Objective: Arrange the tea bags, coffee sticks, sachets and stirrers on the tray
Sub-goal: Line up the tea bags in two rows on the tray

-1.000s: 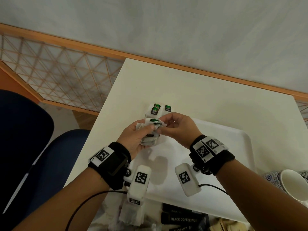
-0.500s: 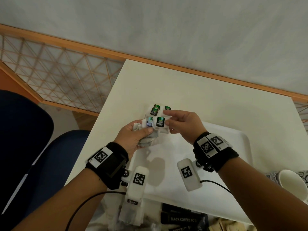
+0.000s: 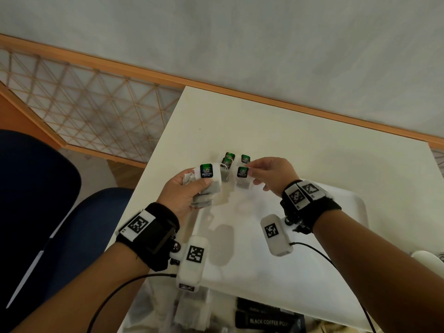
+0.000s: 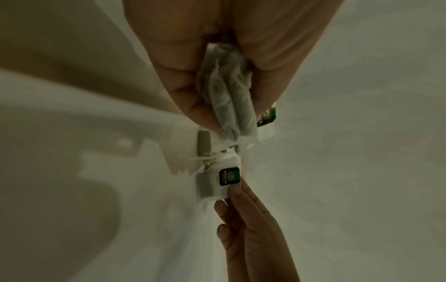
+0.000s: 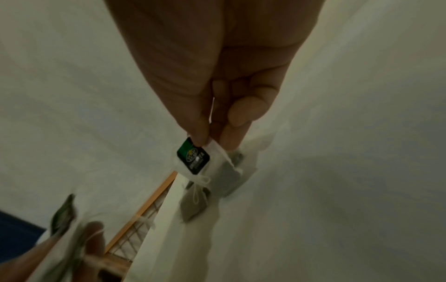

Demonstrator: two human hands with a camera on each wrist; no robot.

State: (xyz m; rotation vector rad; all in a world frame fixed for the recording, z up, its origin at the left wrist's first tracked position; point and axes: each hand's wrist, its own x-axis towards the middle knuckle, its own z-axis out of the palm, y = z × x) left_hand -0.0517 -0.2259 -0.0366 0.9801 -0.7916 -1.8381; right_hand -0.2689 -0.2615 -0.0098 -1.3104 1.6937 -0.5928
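Note:
My left hand point(image 3: 182, 191) grips a bunch of green tea bags point(image 3: 209, 181), the front one showing its green and black tag; in the left wrist view the bags point(image 4: 231, 106) are squeezed between thumb and fingers. My right hand point(image 3: 266, 174) pinches a single tea bag point(image 3: 243, 177) by its upper corner, just above the far left corner of the white tray point(image 3: 312, 272). That bag point(image 5: 205, 167) hangs from my fingertips in the right wrist view. Three more tea bags point(image 3: 230, 161) lie in that tray corner behind it.
Black coffee sticks point(image 3: 266, 320) and loose tea bags lie on the table at the near edge of the tray. A white cup point(image 3: 430, 257) stands at the right. A blue chair point(image 3: 60, 224) is left of the white table point(image 3: 300, 145).
My right hand has pulled one tea bag out of the bunch and carried it right and forward toward the tray corner. My left hand, still holding the bunch, has drifted left.

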